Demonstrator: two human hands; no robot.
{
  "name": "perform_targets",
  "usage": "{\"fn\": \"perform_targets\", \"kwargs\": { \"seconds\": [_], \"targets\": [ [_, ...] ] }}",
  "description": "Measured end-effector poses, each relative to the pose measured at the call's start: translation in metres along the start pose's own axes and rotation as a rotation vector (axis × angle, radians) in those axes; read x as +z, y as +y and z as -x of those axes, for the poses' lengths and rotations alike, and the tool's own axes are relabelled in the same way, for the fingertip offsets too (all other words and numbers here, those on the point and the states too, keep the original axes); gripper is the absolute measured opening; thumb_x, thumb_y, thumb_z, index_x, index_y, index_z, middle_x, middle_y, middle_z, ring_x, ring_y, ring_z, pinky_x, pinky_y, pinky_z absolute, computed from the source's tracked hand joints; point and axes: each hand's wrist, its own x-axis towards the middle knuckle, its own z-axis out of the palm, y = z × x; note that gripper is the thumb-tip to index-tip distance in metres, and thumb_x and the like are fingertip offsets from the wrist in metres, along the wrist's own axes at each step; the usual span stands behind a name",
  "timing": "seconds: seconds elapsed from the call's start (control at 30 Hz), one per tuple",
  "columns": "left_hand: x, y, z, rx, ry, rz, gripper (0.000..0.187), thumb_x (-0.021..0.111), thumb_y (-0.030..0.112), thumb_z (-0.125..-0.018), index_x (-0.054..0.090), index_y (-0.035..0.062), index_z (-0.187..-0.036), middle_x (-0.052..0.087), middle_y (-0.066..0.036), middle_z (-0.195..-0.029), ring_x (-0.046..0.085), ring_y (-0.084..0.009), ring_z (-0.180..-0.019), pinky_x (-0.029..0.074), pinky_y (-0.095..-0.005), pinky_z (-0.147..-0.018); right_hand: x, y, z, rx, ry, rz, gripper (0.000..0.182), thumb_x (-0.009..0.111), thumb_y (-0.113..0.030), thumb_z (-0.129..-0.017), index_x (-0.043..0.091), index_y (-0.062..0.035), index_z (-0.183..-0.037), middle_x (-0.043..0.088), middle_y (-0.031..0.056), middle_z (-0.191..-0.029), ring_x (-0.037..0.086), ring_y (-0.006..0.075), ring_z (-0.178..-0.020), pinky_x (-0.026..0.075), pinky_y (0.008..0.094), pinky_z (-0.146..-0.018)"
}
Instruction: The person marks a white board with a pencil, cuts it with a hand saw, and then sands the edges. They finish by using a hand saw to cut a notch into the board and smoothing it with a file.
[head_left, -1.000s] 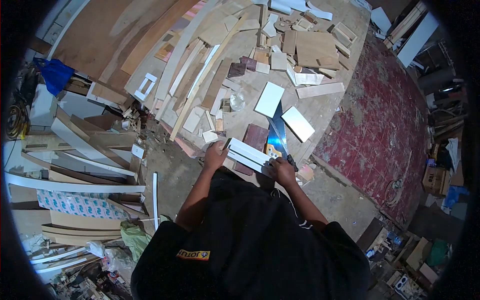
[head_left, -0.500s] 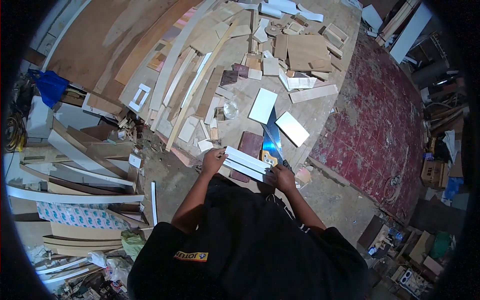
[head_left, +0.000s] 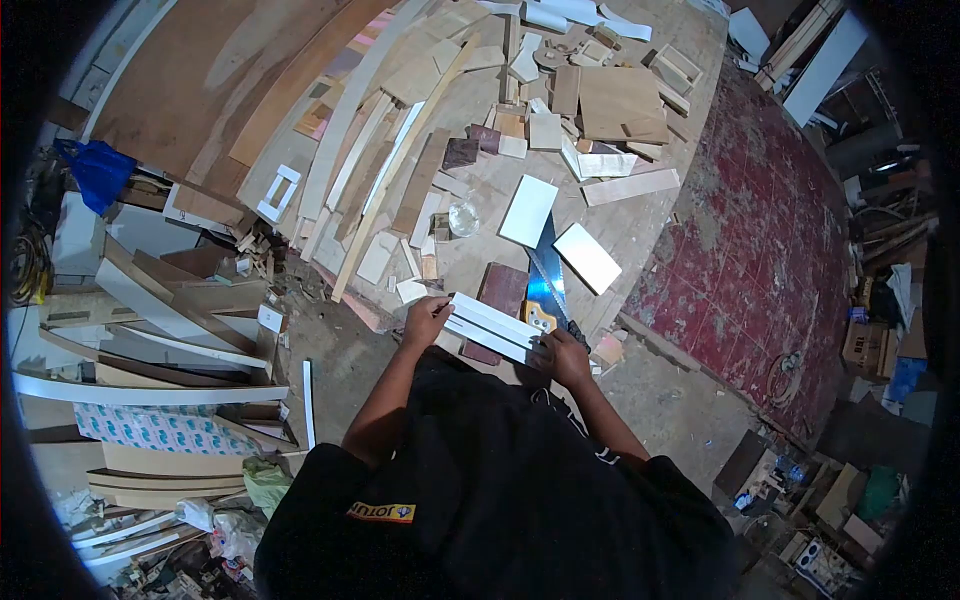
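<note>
A white board with a dark lengthwise groove spans between my two hands at the near edge of the workbench. My left hand is closed on its left end, and my right hand grips the right end. Just beyond the board lies a hand saw, its blue blade pointing away and its yellow handle close to my right hand. A dark red-brown block rests behind the board. Two white rectangular boards, one upper and one to the right, flank the saw blade; the upper one overlaps its tip.
The workbench carries a clear glass jar, long wooden strips on the left and many offcuts at the back. Curved boards are stacked at left. Red flooring lies right of the bench.
Both hands keep their hold on the grooved white board, which stays almost in place. The view has shifted very slightly.
</note>
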Motion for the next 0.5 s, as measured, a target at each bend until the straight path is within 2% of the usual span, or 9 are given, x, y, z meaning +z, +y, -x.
{"fn": "perform_targets", "kwargs": {
  "seconds": [0.07,0.2,0.33,0.4,0.43,0.5],
  "targets": [
    [0.004,-0.011,-0.002,-0.028,-0.015,0.049,0.027,0.074,0.016,-0.088,0.072,-0.0010,-0.109,0.072,-0.017,-0.096,0.072,-0.0235,-0.087,0.056,-0.0338,-0.079,-0.002,0.002,0.006,-0.016,0.085,-0.035,0.043,0.082,-0.031,-0.074,0.070,-0.0134,-0.112,0.066,0.0123,-0.108,0.067,0.0331,-0.097,0.056,0.0429,-0.081],
    [0.005,-0.016,-0.003,-0.072,-0.044,0.167,0.028,0.073,0.016,-0.090,0.071,-0.0035,-0.109,0.075,-0.015,-0.100,0.072,-0.0184,-0.090,0.056,-0.0313,-0.081,-0.004,0.014,0.014,0.026,0.085,-0.057,0.044,0.083,-0.028,-0.073,0.071,-0.0183,-0.114,0.066,0.0121,-0.109,0.067,0.0326,-0.098,0.056,0.0419,-0.082],
    [0.006,-0.017,-0.001,-0.131,-0.054,0.210,0.028,0.073,0.016,-0.090,0.071,-0.0044,-0.110,0.075,-0.013,-0.098,0.071,-0.0157,-0.087,0.055,-0.0297,-0.079,0.008,0.032,0.018,0.021,0.055,-0.096,0.043,0.082,-0.024,-0.073,0.071,-0.0168,-0.114,0.066,0.0113,-0.105,0.067,0.0321,-0.095,0.056,0.0414,-0.081],
    [0.002,-0.009,0.001,-0.130,-0.037,0.162,0.028,0.074,0.017,-0.090,0.071,-0.0049,-0.108,0.076,-0.013,-0.095,0.071,-0.0146,-0.085,0.055,-0.0286,-0.078,0.021,0.038,0.013,0.246,-0.007,-0.850,0.040,0.081,-0.020,-0.074,0.071,-0.0147,-0.113,0.065,0.0106,-0.100,0.066,0.0316,-0.091,0.055,0.0407,-0.078],
    [0.002,-0.005,0.001,-0.130,-0.040,0.160,0.028,0.074,0.017,-0.090,0.071,-0.0049,-0.108,0.076,-0.013,-0.095,0.071,-0.0146,-0.085,0.055,-0.0286,-0.078,0.019,0.037,0.015,0.248,-0.006,-0.852,0.040,0.081,-0.020,-0.074,0.071,-0.0147,-0.113,0.065,0.0106,-0.100,0.066,0.0316,-0.091,0.055,0.0407,-0.078],
    [0.001,-0.003,0.003,-0.162,-0.040,0.108,0.029,0.072,0.019,-0.092,0.072,-0.0034,-0.111,0.076,-0.012,-0.097,0.069,-0.0134,-0.088,0.053,-0.0280,-0.082,0.013,0.035,0.017,-0.009,0.094,-0.196,0.038,0.081,-0.018,-0.074,0.072,-0.0126,-0.110,0.064,0.0105,-0.098,0.066,0.0316,-0.090,0.055,0.0403,-0.077]
  ]
}}
